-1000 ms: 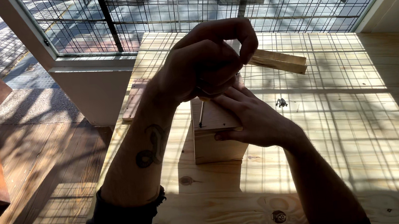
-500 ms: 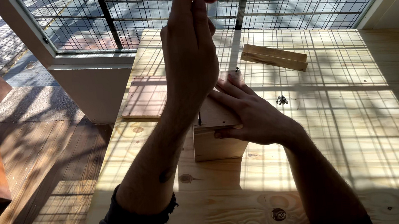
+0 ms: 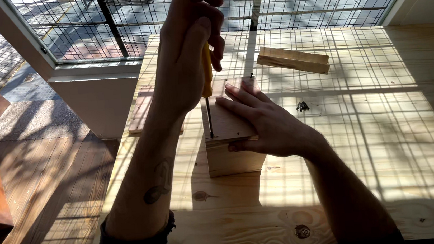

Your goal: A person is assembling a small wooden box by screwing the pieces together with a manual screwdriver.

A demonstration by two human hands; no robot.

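Observation:
My left hand (image 3: pixel 188 45) grips a yellow-handled screwdriver (image 3: pixel 207 94) upright, its tip resting on the near left corner of a small wooden box (image 3: pixel 231 155) on the wooden table (image 3: pixel 377 138). My right hand (image 3: pixel 262 120) lies flat on the box's top board, fingers spread, holding it down. A thin wooden board (image 3: pixel 140 109) lies at the table's left edge, partly behind my left forearm.
A loose wooden block (image 3: pixel 292 59) lies at the back of the table. A small dark cluster, perhaps screws (image 3: pixel 302 107), sits right of the box. A wire-mesh window (image 3: pixel 112 20) stands behind the table. The floor drops away on the left.
My left hand rose from the box top and now holds the screwdriver vertical with its tip on the box. My right hand stayed pressed on the box.

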